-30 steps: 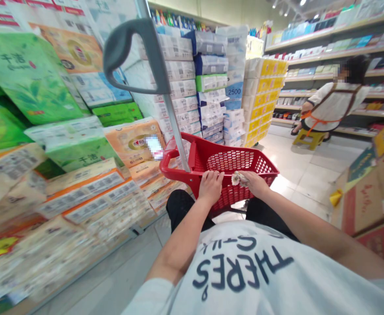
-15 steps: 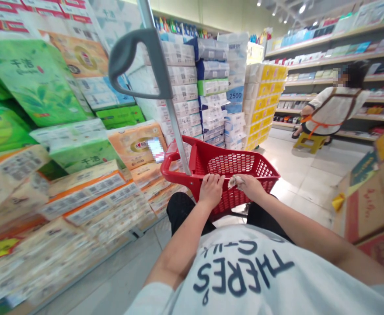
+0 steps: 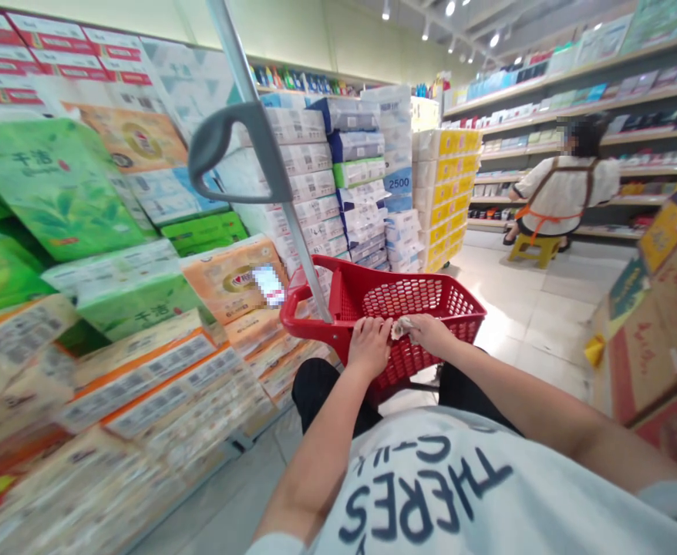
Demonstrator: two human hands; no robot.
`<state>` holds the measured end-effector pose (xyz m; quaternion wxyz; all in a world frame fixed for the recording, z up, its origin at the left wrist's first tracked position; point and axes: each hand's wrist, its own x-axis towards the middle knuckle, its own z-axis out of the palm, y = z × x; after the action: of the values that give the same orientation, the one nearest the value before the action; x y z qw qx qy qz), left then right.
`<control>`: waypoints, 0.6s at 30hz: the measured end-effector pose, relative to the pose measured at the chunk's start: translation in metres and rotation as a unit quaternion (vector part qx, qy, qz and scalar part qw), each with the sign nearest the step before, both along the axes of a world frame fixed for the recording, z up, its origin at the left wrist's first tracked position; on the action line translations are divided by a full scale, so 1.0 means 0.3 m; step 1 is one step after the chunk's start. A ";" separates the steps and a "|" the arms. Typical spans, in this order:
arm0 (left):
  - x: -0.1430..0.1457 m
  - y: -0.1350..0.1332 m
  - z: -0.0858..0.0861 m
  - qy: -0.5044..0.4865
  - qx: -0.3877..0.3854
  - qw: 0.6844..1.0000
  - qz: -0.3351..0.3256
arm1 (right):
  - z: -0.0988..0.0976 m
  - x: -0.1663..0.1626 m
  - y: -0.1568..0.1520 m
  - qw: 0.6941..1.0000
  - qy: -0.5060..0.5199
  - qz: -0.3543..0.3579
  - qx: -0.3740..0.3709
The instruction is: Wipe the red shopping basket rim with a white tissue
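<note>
A red plastic shopping basket [image 3: 350, 289] with perforated walls is right in front of my knees. My left hand [image 3: 368, 348] lies over its near rim, fingers curled on the edge. Close beside it, my right hand [image 3: 431, 337] is closed around a crumpled, dirty-white cloth [image 3: 404, 327] that touches the same rim. Up from the basket's left end rises a metal pole [image 3: 307, 266] carrying a grey loop handle [image 3: 277, 154]. Part of the basket's near wall is hidden behind my hands.
Stacked tissue packs [image 3: 228, 277] stand along the left, with more paper packs [image 3: 358, 162] behind the basket. Cardboard boxes [image 3: 651, 347] are close on the right. Further back, a person in an apron [image 3: 558, 193] sits on a yellow stool [image 3: 532, 250] facing the shelves.
My right hand has slid left along the rim with the cloth, closer to my left hand. The left hand stays on the rim. The view has tilted up and turned slightly right.
</note>
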<state>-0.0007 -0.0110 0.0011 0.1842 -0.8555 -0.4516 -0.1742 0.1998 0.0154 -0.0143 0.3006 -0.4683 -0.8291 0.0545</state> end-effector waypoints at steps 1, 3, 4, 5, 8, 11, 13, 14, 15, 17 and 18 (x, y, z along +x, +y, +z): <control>0.001 0.006 0.002 0.001 -0.002 1.000 -0.001 | 0.013 0.009 0.005 1.000 -0.001 0.003 -0.014; 0.003 0.022 0.006 0.005 -0.004 1.000 -0.004 | 0.028 0.034 0.013 0.999 -0.002 -0.008 -0.035; 0.004 0.031 0.008 0.008 -0.004 1.000 -0.006 | 0.030 0.048 0.018 0.999 -0.003 -0.021 -0.043; 0.004 0.042 0.010 0.012 -0.004 1.000 -0.009 | 0.029 0.062 0.024 0.998 -0.006 -0.038 -0.053; 0.000 0.079 0.018 0.029 -0.010 0.999 -0.017 | 0.022 0.094 0.039 0.991 -0.020 -0.098 -0.087; -0.011 0.116 0.023 0.043 -0.019 0.999 -0.019 | 0.023 0.095 0.042 0.985 -0.035 -0.131 -0.108; -0.018 0.134 0.023 0.048 -0.020 0.998 -0.020 | 0.028 0.078 0.036 0.983 -0.038 -0.143 -0.105; -0.021 0.140 0.022 0.049 -0.019 0.998 -0.021 | 0.031 0.066 0.031 0.983 -0.037 -0.148 -0.099; -0.024 0.144 0.020 0.049 -0.018 0.998 -0.022 | 0.034 0.054 0.027 0.983 -0.037 -0.155 -0.093; -0.027 0.145 0.017 0.048 -0.016 0.998 -0.022 | 0.043 0.031 0.020 0.980 -0.043 -0.172 -0.086; -0.028 0.143 0.016 0.047 -0.015 0.999 -0.021 | 0.048 0.022 0.018 0.978 -0.050 -0.181 -0.087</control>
<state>-0.0091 0.0319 0.0058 0.1883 -0.8748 -0.4266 -0.1310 0.2065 0.0207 0.0002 0.2222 -0.6366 -0.7369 0.0476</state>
